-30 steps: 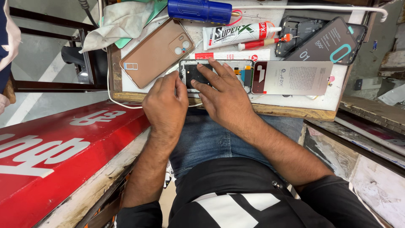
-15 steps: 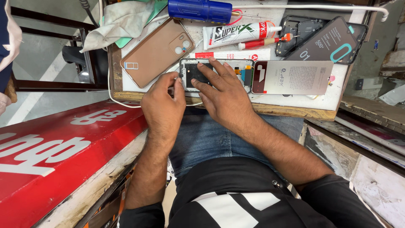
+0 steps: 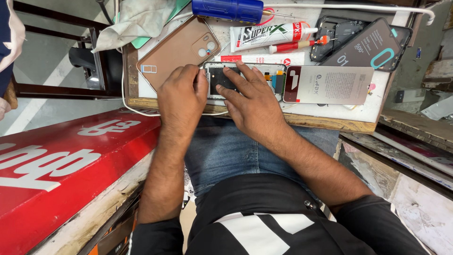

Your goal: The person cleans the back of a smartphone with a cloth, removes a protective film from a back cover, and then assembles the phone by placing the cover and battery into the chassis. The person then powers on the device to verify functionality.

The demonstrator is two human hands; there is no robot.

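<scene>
An opened phone [image 3: 264,75] with its back off lies flat on the wooden work board [image 3: 330,123] in front of me. My left hand [image 3: 181,97] grips its left end, fingers curled over the edge. My right hand [image 3: 247,97] rests flat on top of the phone, fingertips spread and pressing on the dark inner parts. Much of the phone is hidden under both hands.
A brown phone back cover [image 3: 177,49] lies to the left. Behind are a blue tool handle [image 3: 229,9], a glue tube [image 3: 269,34], a red-capped small tube [image 3: 295,46], a dark phone frame and screen [image 3: 368,45], and a white packet [image 3: 330,85]. A red sign board [image 3: 61,165] sits at my left.
My right hand's fingers shifted slightly over the phone's inner parts; my left hand stays on the left end. The phone has not moved.
</scene>
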